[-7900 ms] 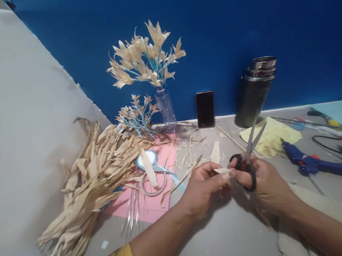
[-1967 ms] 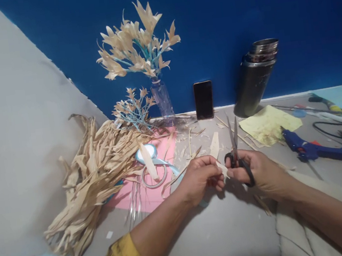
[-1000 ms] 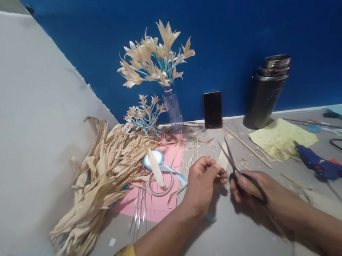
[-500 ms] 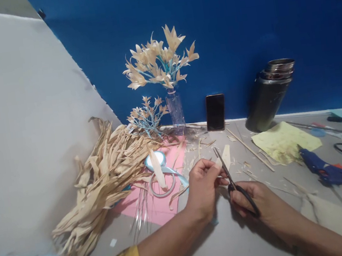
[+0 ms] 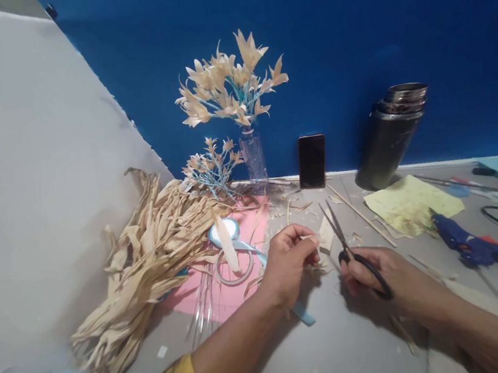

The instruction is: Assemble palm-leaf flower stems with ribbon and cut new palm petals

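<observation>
My left hand (image 5: 292, 260) is closed in a pinch over the middle of the table, with a small pale piece of corn husk (image 5: 313, 239) mostly hidden at its fingertips. To its right, my right hand (image 5: 373, 274) grips black-handled scissors (image 5: 337, 227), the fingers through the loops and the blades slightly apart, pointing up and away from me. The scissors are clear of my left hand. Between the two, a cut strip of husk (image 5: 326, 232) lies on the table just beyond my left fingertips. A light blue ribbon end (image 5: 303, 315) shows under my left wrist.
Left lie a heap of dried corn husks (image 5: 148, 255), a ribbon roll (image 5: 224, 231), a ring (image 5: 221, 274) and pink paper (image 5: 220, 297). Behind stand husk flowers (image 5: 231, 85) in a clear bottle (image 5: 253, 161), a phone (image 5: 312, 161) and a flask (image 5: 388, 144). Right are yellow paper (image 5: 409, 199) and a blue glue gun (image 5: 481, 247).
The scissors have moved right, away from my left hand, and their blades have parted. My left hand has shifted slightly left and stays pinched.
</observation>
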Motion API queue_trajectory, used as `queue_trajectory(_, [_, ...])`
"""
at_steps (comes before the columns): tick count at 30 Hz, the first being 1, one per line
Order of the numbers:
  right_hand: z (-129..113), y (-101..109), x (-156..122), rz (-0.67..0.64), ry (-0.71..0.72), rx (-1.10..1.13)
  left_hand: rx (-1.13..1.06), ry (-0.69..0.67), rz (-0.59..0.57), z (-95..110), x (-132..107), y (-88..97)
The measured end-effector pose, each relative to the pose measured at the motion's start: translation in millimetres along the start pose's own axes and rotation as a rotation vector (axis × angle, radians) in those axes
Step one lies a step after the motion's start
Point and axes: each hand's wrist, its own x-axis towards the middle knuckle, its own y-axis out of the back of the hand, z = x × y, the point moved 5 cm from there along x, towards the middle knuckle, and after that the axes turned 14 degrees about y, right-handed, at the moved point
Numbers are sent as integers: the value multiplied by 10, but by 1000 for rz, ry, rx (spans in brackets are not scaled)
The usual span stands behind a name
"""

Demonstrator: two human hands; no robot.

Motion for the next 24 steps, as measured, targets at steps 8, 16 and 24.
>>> queue_trajectory(8, [-24, 124, -42, 306, 60, 42, 90, 139, -174, -137, 5, -94])
queue_trajectory(16, [-16, 189, -47, 409, 76, 61, -3, 239, -230, -203, -12, -141])
queue_trajectory(24, [-8, 12, -12, 115, -19, 99, -42, 122, -109, -132, 9, -70])
